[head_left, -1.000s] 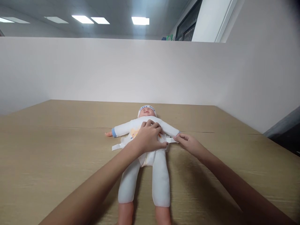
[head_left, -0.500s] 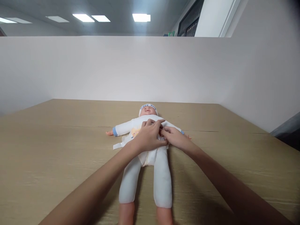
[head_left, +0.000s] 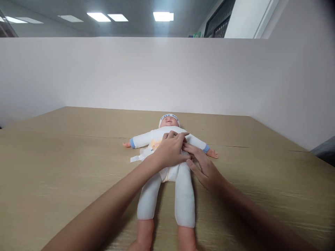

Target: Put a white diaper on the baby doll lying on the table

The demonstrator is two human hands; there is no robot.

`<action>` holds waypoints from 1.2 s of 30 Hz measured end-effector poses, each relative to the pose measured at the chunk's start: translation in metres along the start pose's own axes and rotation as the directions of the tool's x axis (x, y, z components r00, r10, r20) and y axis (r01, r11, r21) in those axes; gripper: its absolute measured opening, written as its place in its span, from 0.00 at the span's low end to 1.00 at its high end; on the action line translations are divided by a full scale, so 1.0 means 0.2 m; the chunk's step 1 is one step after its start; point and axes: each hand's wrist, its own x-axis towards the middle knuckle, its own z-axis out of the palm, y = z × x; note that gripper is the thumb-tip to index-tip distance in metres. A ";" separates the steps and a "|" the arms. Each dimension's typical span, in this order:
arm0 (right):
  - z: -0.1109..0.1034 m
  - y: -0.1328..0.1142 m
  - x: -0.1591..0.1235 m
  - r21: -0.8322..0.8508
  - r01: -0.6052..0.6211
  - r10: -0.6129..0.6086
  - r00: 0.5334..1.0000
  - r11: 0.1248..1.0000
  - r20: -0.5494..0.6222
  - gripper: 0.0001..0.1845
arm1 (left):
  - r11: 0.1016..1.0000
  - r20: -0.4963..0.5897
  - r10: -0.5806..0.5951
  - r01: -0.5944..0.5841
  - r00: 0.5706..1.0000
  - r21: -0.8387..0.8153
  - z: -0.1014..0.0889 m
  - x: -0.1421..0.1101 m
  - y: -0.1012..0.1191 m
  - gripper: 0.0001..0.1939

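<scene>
Head view: the spread left hand (head_left: 171,150) is resting over the diaper (head_left: 169,174), likely steadying it — the doll (head_left: 164,131) is lying face-up on the table (head_left: 78,181) — while the right hand (head_left: 205,169), fingers extended, is touching the diaper's side, probably flattening it.

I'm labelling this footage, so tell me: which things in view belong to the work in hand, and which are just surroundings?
In the work:
doll, lying face up
white diaper at its hips
tab sticking out, picture left
left hand, on the doll's middle
right hand, close beside it

Just surroundings:
table
white partition
ceiling lights
grey thing at the right edge, partly cut off
</scene>
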 end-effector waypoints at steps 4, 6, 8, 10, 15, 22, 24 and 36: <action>0.00 0.07 -0.01 0.040 0.003 -0.005 0.999 0.999 0.051 0.27 | 1.000 -0.151 0.023 -0.020 0.988 0.021 -0.01 -0.04 0.03 0.36; 0.00 0.08 -0.01 0.044 0.046 -0.049 0.996 0.998 0.069 0.28 | 0.999 -0.275 0.038 -0.039 0.961 0.002 -0.03 -0.11 0.03 0.28; -0.01 0.08 -0.02 0.043 0.075 -0.078 0.994 0.996 0.078 0.29 | 0.998 -0.357 0.044 -0.058 0.933 -0.027 -0.05 -0.22 -0.01 0.18; -0.02 0.06 -0.03 0.026 0.088 -0.090 0.992 0.996 0.083 0.30 | 0.999 -0.402 0.030 -0.045 0.915 -0.026 -0.07 -0.35 -0.12 0.14; -0.01 0.01 -0.03 -0.064 0.087 -0.083 0.995 0.994 0.061 0.28 | 0.993 -0.348 -0.096 0.111 0.933 0.026 -0.08 -0.64 -0.48 0.13; 0.07 -0.13 0.34 -0.138 0.001 0.024 0.984 0.990 0.179 0.26 | 0.927 -0.239 -0.348 0.371 0.906 0.058 -0.09 -0.70 -0.57 0.12; 0.11 -0.17 0.49 -0.162 0.030 0.019 0.956 0.986 0.294 0.27 | 0.912 -0.197 -0.380 0.402 0.904 0.083 -0.09 -0.69 -0.54 0.12; 0.21 -0.25 0.74 -0.096 0.336 -0.188 0.716 0.937 0.673 0.20 | 0.665 -0.146 -0.553 0.329 0.820 -0.670 -0.10 -0.60 -0.54 0.21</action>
